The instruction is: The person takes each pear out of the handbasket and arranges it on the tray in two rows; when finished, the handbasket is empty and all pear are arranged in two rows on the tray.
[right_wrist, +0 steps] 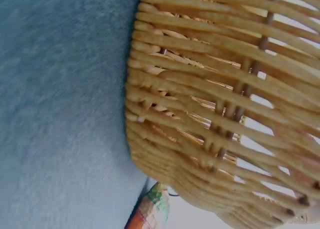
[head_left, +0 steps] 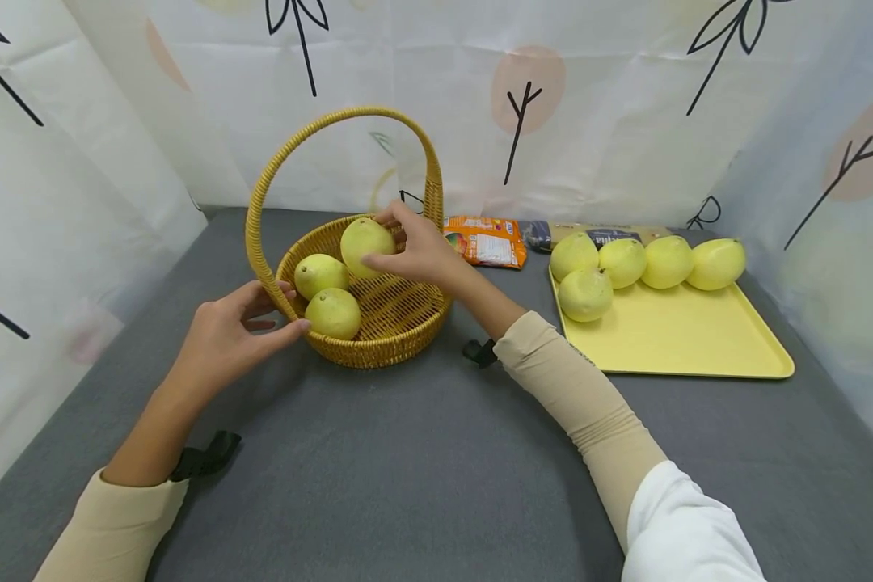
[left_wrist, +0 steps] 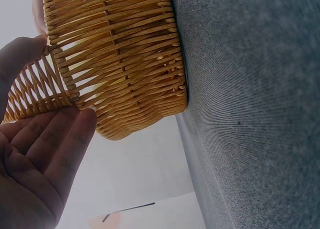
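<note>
You have the held fruit [head_left: 366,246] clamped between thumb and fingers of your right hand [head_left: 418,250], within the basket's outline; cannot tell if it touches the bottom. Left hand [head_left: 225,331] pinches the basket [head_left: 378,352] at the handle's left foot. Handle [head_left: 349,115] arches overhead, its right foot just behind your right hand. Two loose fruits [head_left: 333,314] sit along the basket's left side. To your right, a yellow tray [head_left: 684,347] bears five fruits [head_left: 668,263], four lined along its back edge. Behind: an orange packet [head_left: 491,242], print too small to read; a long tan pack [head_left: 598,230], lettering partly hidden by fruit, illegible.
</note>
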Available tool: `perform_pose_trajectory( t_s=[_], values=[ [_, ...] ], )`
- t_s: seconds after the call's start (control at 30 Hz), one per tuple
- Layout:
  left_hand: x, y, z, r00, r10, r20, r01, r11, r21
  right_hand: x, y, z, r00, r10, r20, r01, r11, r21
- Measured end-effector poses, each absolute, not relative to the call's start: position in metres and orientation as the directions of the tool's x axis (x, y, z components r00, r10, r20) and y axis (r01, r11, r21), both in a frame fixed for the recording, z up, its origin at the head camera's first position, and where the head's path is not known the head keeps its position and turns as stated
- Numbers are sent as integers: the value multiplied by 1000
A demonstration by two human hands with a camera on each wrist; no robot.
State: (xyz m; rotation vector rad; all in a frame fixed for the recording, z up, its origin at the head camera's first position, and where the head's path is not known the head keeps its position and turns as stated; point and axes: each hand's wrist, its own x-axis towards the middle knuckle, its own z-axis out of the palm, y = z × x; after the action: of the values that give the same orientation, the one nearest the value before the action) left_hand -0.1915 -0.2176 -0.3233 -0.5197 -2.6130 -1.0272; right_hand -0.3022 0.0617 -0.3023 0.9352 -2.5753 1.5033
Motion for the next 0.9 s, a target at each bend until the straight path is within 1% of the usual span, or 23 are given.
perform_pose_trajectory(
  t_s=[0.2, 0.37, 0.9],
  values=[
    [-193, -216, -325, -898, 227, 377, 424, 678, 601, -290, 73, -308, -800, -497, 335, -535, 342, -772],
    [-193, -217, -325, -898, 222, 379, 422, 680, 600, -278, 81, -308, -808, -482, 338, -524, 328, -786],
    [-193, -218, -324, -895, 226, 384, 427, 684, 592, -247, 108, -305, -805, -429, 410, -520, 177, -835]
  ],
)
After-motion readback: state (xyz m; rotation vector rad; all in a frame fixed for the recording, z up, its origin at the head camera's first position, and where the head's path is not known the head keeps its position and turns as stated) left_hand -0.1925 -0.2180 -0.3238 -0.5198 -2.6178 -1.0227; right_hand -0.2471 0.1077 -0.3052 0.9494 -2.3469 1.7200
